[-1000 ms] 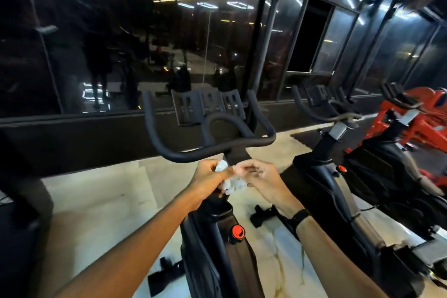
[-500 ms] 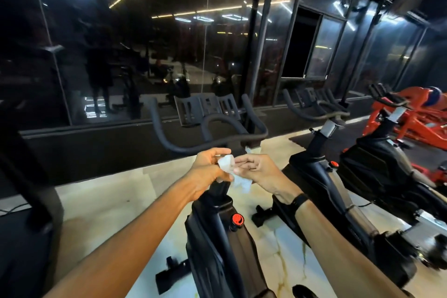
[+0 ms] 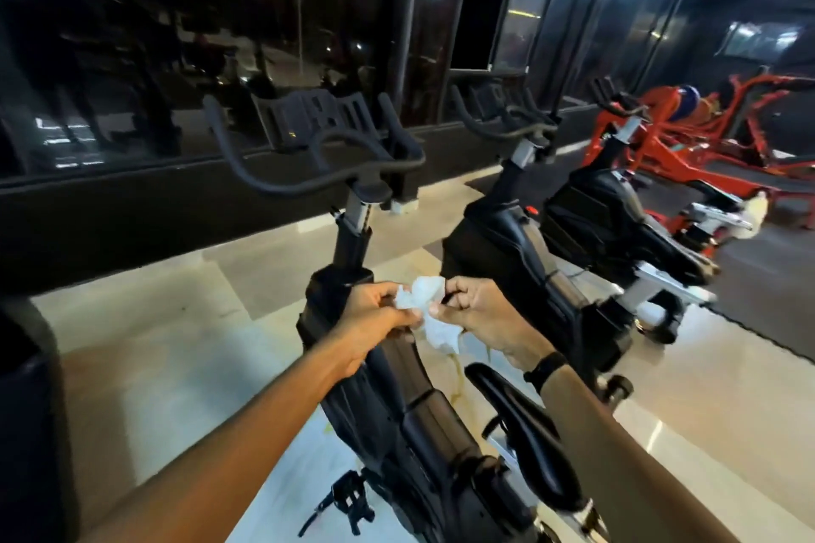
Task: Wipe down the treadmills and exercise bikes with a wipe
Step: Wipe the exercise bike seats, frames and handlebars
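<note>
Both hands on the wipe above the nearest bike

Just below the centre of the frame, the left hand (image 3: pixel 375 315) and the right hand (image 3: pixel 478 317) meet over a crumpled white wipe (image 3: pixel 430 313). Each hand pinches it with curled fingers and thumb, the left at the wipe's left edge, the right at its right edge, so the cloth is bunched between them and a loose corner hangs down beneath. A black band (image 3: pixel 544 370) circles the right wrist.

The hands hang in the air over the black frame of the nearest exercise bike (image 3: pixel 397 410); whether the wipe touches the bike cannot be told. Its curved black handlebars (image 3: pixel 317 172) stand well above the hands, in the upper middle of the frame, on a silver post. Its black saddle (image 3: pixel 525 428) lies in the lower right, just under the right forearm, and a pedal (image 3: pixel 348 498) shows near the bottom edge.

A second black bike (image 3: pixel 516 251) stands to the right of centre, and a third (image 3: pixel 617 216) beyond it. Red gym equipment (image 3: pixel 688 137) fills the far right. Dark glass panels (image 3: pixel 154 35) run across the top of the frame, carrying reflections of ceiling lights. Pale polished floor tiles (image 3: pixel 154 344) lie beneath the bikes.
</note>
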